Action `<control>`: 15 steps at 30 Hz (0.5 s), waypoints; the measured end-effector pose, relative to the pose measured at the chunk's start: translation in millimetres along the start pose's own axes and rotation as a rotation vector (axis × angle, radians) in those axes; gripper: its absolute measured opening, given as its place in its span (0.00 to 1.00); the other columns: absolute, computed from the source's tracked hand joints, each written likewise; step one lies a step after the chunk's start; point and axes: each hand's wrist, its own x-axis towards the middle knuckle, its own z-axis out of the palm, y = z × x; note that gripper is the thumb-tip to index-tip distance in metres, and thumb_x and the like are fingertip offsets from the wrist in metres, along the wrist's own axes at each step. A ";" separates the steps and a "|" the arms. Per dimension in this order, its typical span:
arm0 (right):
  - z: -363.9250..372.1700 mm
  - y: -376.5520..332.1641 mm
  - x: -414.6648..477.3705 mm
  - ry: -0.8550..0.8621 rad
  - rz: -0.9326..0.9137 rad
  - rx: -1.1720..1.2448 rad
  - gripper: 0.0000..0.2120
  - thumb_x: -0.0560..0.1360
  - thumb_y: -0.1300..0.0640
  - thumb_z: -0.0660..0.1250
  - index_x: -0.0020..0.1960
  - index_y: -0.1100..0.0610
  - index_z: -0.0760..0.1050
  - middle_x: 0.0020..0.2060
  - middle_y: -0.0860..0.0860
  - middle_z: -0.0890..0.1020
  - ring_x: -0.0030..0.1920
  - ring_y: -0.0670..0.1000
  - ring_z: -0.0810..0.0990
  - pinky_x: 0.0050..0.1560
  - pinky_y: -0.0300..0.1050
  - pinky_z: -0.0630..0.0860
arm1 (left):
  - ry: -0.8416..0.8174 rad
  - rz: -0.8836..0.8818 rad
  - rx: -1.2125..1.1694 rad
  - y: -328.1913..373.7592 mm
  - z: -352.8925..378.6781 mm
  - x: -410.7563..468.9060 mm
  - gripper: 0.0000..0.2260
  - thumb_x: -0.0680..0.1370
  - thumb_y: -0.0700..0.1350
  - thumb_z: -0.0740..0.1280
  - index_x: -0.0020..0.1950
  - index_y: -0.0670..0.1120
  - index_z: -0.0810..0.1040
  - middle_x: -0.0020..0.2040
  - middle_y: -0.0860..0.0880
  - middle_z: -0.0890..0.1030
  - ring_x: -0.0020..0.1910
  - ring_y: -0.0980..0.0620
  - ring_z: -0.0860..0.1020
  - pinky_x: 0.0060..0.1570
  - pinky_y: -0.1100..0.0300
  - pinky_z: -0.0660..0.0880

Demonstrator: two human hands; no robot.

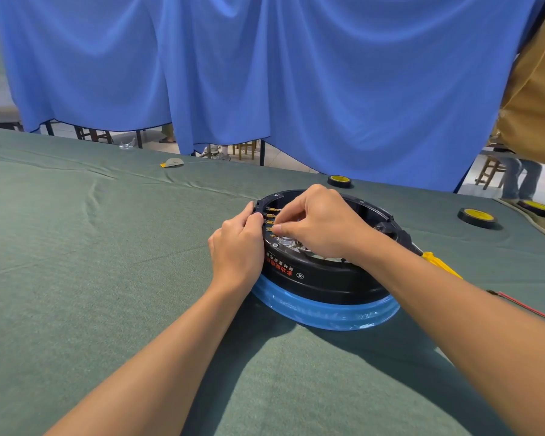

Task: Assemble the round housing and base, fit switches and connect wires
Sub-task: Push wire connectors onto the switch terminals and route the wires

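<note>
Green cloth (107,247) covers the table, with a blue curtain (328,73) hung behind it. Near the front edge the black housing (328,280) already sits on the blue-wrapped base (328,313), so that joining looks done. A row of brass terminals (272,210) juts inward from the housing's left wall, so the switches appear fitted. Wiring seems to be the step in hand, and most of it is probably left to do: a red wire (523,305) lies loose on the cloth to the right.

The left hand (238,247) grips the housing's left rim, fingers curled over the edge by the terminals. The right hand (321,221) reaches inside, thumb and forefinger closed to a narrow pinch on one of the terminals. Whether a connector sits between them is too small to tell.
</note>
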 end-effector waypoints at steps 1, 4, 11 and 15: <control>0.5 -0.9 0.1 0.006 -0.009 -0.016 0.04 0.74 0.56 0.72 0.44 0.53 0.86 0.26 0.39 0.77 0.30 0.39 0.74 0.32 0.31 0.65 | 0.002 0.001 -0.002 -0.3 0.1 0.0 0.30 0.71 0.55 0.54 0.71 0.48 0.75 0.69 0.49 0.77 0.70 0.47 0.71 0.72 0.48 0.62; 1.5 -2.3 0.4 -0.006 -0.021 -0.017 0.04 0.74 0.57 0.72 0.45 0.54 0.86 0.28 0.40 0.78 0.32 0.41 0.75 0.34 0.33 0.66 | 0.004 0.003 -0.007 -0.4 0.3 0.2 0.30 0.71 0.55 0.54 0.71 0.48 0.74 0.69 0.49 0.77 0.70 0.47 0.71 0.72 0.49 0.62; 0.0 -2.1 -1.2 -0.016 0.004 0.001 0.04 0.74 0.54 0.71 0.45 0.51 0.85 0.37 0.46 0.84 0.43 0.46 0.79 0.49 0.47 0.76 | 0.006 0.008 -0.021 -0.6 0.9 -0.5 0.29 0.72 0.55 0.54 0.70 0.48 0.76 0.67 0.49 0.78 0.68 0.48 0.72 0.71 0.49 0.63; -11.0 -0.5 -9.2 0.053 -0.074 -0.100 0.06 0.76 0.53 0.69 0.47 0.51 0.85 0.37 0.41 0.79 0.41 0.43 0.76 0.44 0.37 0.71 | -0.007 0.001 -0.052 0.8 -0.3 -2.0 0.22 0.72 0.54 0.55 0.58 0.56 0.83 0.55 0.60 0.83 0.59 0.48 0.76 0.66 0.54 0.69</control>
